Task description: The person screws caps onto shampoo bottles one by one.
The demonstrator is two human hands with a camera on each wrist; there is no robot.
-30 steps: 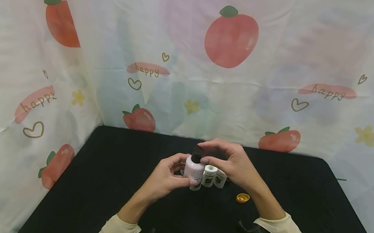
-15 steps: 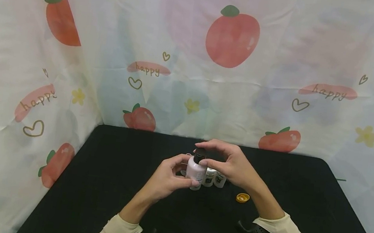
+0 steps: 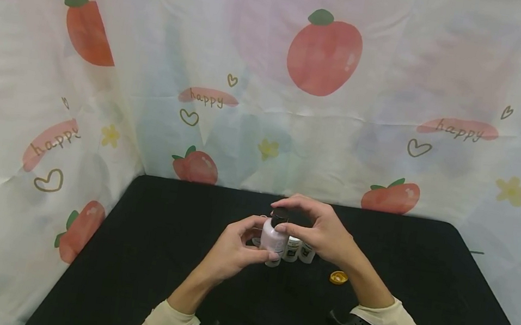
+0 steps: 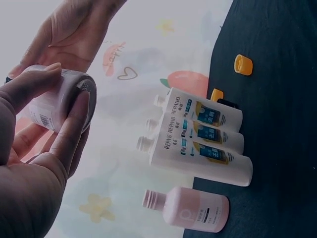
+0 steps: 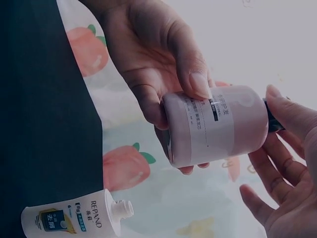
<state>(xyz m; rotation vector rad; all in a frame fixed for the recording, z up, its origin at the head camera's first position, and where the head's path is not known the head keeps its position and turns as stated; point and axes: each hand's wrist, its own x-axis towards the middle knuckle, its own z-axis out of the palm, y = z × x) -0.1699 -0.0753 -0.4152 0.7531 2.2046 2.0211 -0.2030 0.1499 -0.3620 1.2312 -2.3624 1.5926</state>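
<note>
Raised over the black table is a pale pink bottle [image 3: 273, 238], gripped around its body by my left hand [image 3: 236, 247]. The thumb and fingers of my right hand [image 3: 313, 225] pinch the black cap [image 3: 279, 217] at its top. In the right wrist view the bottle [image 5: 218, 124] lies sideways across the picture, its label showing, and the cap [image 5: 273, 119] is partly hidden by the right fingers. Behind the hands stand white REPAND bottles [image 4: 200, 159] with bare threaded necks. Next to them, in the left wrist view, is a second pink bottle [image 4: 198, 208], also uncapped.
A yellow cap [image 3: 338, 277] lies on the black tabletop [image 3: 414, 270], right of the bottles. Another yellow cap [image 4: 217, 94] and a black piece [image 4: 228, 103] sit close by the white bottles. A printed curtain [image 3: 256, 46] closes off the back and sides.
Both hands and the pink bottle have shifted slightly to the right in the head view. The left hand's grip on the body and the right fingers' pinch on the cap continue.
</note>
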